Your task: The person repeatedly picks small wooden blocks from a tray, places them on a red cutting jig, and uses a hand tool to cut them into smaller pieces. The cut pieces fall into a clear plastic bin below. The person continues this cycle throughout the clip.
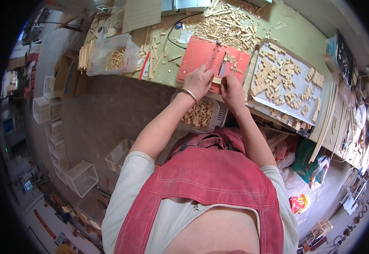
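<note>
A red flat machine table with a long slot lies at the bench's front edge. At its near side, my left hand, with a bangle on the wrist, has its fingers closed on one end of a short wooden strip. The fingers of my right hand are pinched at the strip's other end. Just beyond the hands, a narrow opening with a pale metal piece shows in the red table. Small wooden blocks lie on its right part. Below the hands, a clear plastic bin holds many cut blocks.
To the right, a shallow tray carries many wooden blocks. Offcuts are heaped behind the red table. At left stand a clear bin of wood pieces and a red stick. Long strips lean at the bench's right.
</note>
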{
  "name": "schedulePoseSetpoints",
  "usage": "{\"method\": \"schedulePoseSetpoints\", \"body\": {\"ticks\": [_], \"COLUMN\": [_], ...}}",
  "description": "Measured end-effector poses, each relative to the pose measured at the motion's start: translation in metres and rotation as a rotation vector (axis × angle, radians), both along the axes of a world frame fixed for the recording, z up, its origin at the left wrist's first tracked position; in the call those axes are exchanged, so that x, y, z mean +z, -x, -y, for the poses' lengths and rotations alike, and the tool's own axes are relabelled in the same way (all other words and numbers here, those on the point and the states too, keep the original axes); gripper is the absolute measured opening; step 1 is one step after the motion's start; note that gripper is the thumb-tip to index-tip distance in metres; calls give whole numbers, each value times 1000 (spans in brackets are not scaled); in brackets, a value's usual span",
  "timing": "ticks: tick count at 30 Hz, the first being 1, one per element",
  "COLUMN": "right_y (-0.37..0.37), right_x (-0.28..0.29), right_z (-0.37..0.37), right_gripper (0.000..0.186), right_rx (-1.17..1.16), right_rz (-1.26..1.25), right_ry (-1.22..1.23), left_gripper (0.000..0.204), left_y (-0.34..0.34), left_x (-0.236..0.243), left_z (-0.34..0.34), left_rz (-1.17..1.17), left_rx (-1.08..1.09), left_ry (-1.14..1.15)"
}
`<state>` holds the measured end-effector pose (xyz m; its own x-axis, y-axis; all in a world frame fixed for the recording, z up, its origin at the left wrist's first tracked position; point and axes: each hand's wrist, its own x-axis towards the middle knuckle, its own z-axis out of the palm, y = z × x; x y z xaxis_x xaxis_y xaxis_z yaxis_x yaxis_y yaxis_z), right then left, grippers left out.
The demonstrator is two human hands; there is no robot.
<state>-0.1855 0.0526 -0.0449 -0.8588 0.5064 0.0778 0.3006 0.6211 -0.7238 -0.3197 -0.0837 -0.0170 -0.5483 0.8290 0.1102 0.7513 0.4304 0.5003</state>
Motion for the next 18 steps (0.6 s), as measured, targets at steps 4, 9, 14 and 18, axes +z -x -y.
{"method": "schedulePoseSetpoints", "body": {"ticks": [4, 9, 14, 18], "right_y": [2, 5, 13, 19], "right_x": [-1, -4, -5, -5], "right_z": [2, -1, -7, -15], "right_gripper": [11, 10, 11, 11], "right_rx": [-26, -28, -72, -43], "right_rz": [-34, -31, -85, -87], "right_ry": [10, 12, 13, -22], "left_gripper": [11, 9, 10, 11], "left_y": [3, 11, 21, 28], "left_x": [3, 5, 6, 1], "left_z": [-3, -10, -22, -29], "left_rz": [-15, -33, -34, -25], "left_rx": [-19, -44, -49, -55], "left_ry": [23, 70, 97, 89]}}
